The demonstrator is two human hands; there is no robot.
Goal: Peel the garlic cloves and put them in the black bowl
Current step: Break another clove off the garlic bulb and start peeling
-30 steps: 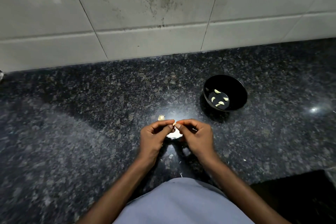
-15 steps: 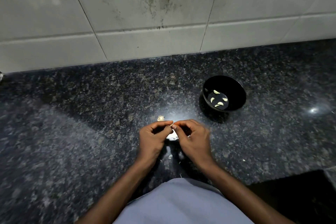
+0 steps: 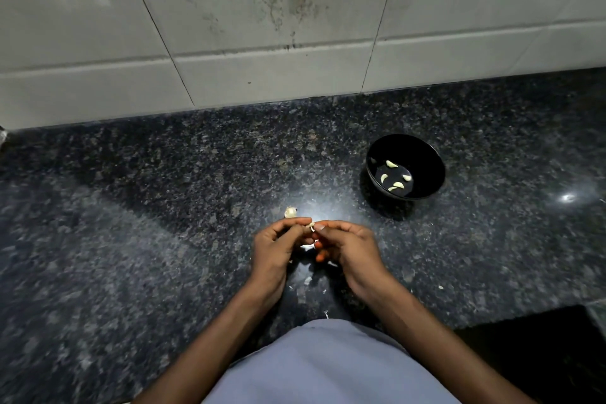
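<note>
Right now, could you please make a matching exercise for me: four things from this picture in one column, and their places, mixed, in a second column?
Things:
1. peeled cloves
2. black bowl
3. loose garlic piece
4. clove being peeled

Places:
A. pinched between the left hand and the right hand
B. on the counter, right of the hands
C. inside the bowl
D. on the counter, just beyond the left hand

Pairs: 1-C, 2-B, 3-D, 4-A
</note>
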